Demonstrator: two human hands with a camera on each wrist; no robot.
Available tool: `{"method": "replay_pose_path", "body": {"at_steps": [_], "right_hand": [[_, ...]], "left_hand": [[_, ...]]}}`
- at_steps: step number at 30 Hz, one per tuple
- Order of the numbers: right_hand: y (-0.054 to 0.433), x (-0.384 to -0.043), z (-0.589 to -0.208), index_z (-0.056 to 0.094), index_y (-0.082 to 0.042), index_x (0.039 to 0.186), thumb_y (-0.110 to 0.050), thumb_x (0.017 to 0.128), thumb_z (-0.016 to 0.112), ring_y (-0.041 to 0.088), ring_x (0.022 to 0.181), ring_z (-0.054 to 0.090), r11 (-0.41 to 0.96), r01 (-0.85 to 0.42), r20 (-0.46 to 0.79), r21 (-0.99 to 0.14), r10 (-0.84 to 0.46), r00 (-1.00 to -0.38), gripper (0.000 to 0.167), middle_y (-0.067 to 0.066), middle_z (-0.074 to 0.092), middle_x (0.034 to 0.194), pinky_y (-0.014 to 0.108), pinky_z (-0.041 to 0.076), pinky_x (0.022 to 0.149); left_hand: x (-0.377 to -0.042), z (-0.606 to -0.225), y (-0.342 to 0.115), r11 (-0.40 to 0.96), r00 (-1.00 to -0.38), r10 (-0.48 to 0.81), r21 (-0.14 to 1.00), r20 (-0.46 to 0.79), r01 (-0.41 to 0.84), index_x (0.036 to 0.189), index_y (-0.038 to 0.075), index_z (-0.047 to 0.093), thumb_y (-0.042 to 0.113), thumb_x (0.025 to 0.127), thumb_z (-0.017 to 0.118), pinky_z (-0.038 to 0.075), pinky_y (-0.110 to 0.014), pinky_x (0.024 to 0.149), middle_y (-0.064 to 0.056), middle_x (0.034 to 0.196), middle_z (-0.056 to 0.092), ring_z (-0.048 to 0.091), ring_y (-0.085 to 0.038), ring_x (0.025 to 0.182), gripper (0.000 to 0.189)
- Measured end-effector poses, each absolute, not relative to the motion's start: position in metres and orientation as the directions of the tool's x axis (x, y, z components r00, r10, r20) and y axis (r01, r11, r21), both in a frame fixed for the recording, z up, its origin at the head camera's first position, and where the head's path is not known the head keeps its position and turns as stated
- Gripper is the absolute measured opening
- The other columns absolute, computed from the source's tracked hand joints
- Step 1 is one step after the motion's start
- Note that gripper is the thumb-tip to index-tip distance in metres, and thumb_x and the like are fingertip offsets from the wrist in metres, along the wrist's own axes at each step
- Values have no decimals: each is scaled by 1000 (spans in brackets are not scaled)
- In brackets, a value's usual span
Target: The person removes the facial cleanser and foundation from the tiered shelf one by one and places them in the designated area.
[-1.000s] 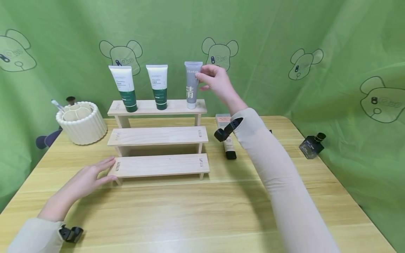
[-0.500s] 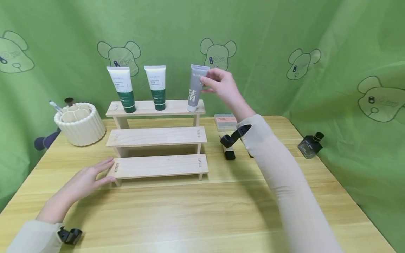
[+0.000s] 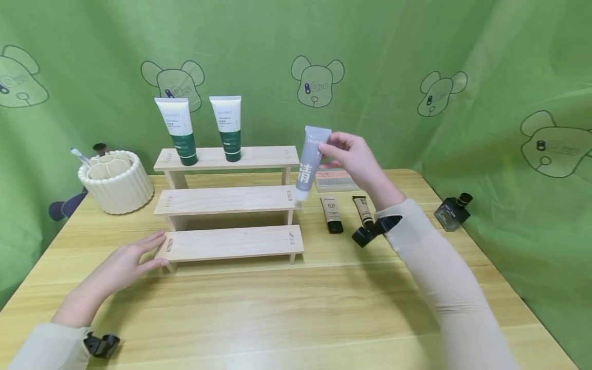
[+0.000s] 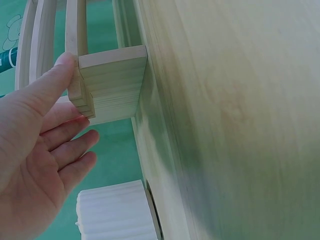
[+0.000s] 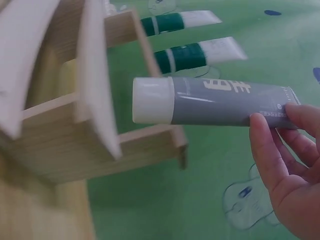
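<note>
The right hand [image 3: 352, 156] pinches the gray tube [image 3: 310, 162], which slants down from it near the rack's right end [image 3: 292, 196]. The left hand [image 3: 124, 264] grips the rack's left end.

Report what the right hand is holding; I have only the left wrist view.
Observer: The right hand pinches a glossy grey plastic tube.
Operator: Give me its tilt.
Observer: In the head view it leans, with its white cylindrical cap lowest.
Operator: Now name what sits by the right edge of the light wooden table.
Observer: A squat, black-capped dark glass bottle.
</note>
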State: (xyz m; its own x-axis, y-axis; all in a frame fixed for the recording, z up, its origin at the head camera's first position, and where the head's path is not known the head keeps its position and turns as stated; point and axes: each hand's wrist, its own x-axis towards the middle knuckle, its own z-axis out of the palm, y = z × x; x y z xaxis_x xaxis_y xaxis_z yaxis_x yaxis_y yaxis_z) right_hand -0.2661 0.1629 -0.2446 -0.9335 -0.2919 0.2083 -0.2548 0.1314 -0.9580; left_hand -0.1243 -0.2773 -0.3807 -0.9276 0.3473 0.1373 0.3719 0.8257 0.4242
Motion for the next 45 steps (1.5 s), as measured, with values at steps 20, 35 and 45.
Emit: {"method": "replay_pose_path", "body": {"at_steps": [20,35,45], "right_hand": [[220,-240,-353,52,14,100,-8,88,60,22,72,61,272,-17,-115,-962,-462,-879,26,15,60,84,35,57,69],[254,-223,-389,52,6,90,-7,88,59,18,65,62,328,177,-339,-928,-547,-765,15,12,60,78,32,57,67],[259,-222,-399,43,11,110,-8,87,62,20,64,61,415,190,-393,-890,-485,-781,35,16,60,79,32,57,62]], "left_hand": [[-125,-379,-277,829,-934,338,435,113,352,131,-9,43,36,87,62,31,-62,95,-28,136,36,37,-49,118,65],[-126,-379,-276,831,-932,344,424,116,360,130,-9,43,35,88,62,31,-61,96,-27,135,38,39,-49,117,64],[-124,-378,-275,831,-929,347,418,129,368,129,-10,44,34,87,63,31,-60,96,-28,135,38,40,-49,117,63]]}}
